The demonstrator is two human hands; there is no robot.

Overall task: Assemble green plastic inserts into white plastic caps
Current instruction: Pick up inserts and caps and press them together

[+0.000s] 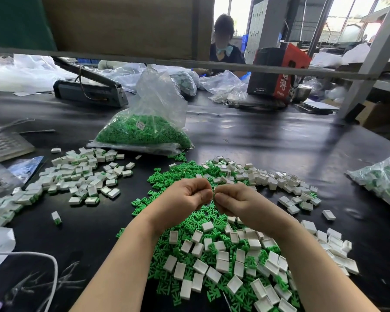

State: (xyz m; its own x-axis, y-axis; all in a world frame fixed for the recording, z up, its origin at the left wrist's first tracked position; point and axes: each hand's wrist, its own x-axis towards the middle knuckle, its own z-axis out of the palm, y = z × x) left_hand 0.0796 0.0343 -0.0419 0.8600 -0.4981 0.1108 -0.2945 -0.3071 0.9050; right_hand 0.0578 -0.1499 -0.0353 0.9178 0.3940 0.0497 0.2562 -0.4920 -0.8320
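Two hands meet above the near pile of green inserts and white caps. The left hand and right hand curl tight, pinching one small green piece between them.

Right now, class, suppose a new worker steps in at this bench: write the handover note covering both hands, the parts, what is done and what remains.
Left hand and right hand: fingers curled, meeting over a small part pinched between them; it is mostly hidden.
Loose green inserts and white caps: mixed pile under the hands.
Finished pieces: heap on the left.
Bag of green inserts: behind, unopened stock.
Left: most of the mixed pile.
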